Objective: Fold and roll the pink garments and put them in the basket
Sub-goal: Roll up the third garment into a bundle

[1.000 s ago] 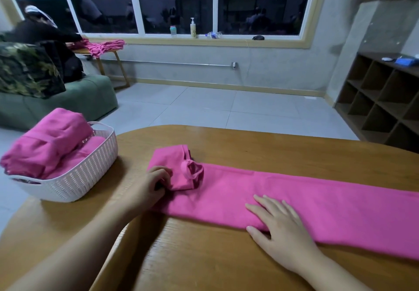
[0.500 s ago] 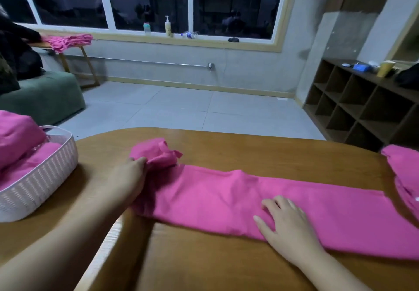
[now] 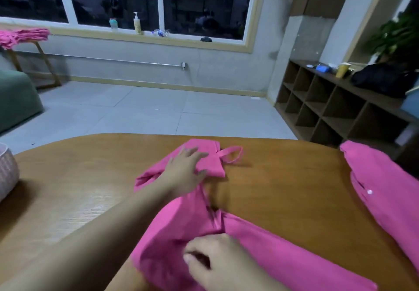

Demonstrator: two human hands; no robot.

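- Nearest the viewer, the person's right hand (image 3: 213, 261) lay on the long bright-pink cloth garment (image 3: 260, 252), its fingers curled and apparently pinching a bunch of the fabric; the frame was blurred, so the grip was hard to confirm.
- That garment stretched across the rounded brown wooden table (image 3: 79, 188), from the near edge up towards the middle.
- Further up, the left hand (image 3: 183, 170) reached across with fingers spread and straight, pressing flat on the doubled-over end of the garment, where a thin pink loop of strap (image 3: 231, 153) poked out to the right.
- By my reading, the fold was in hand: one end had been turned over and was being flattened, and no roll was yet formed.
- The next move probably called for smoothing the strap inside the fold, then rolling the strip tightly from that end.
- A second pink garment with a small white button (image 3: 383, 191) lay well apart at the right edge of the table, unfolded.
- At the far left edge, only a sliver of the white woven plastic basket (image 3: 6, 172) showed; its contents were out of view.
- Beyond the table, more pink cloth was heaped on a small wooden stand (image 3: 22, 36) under the window.
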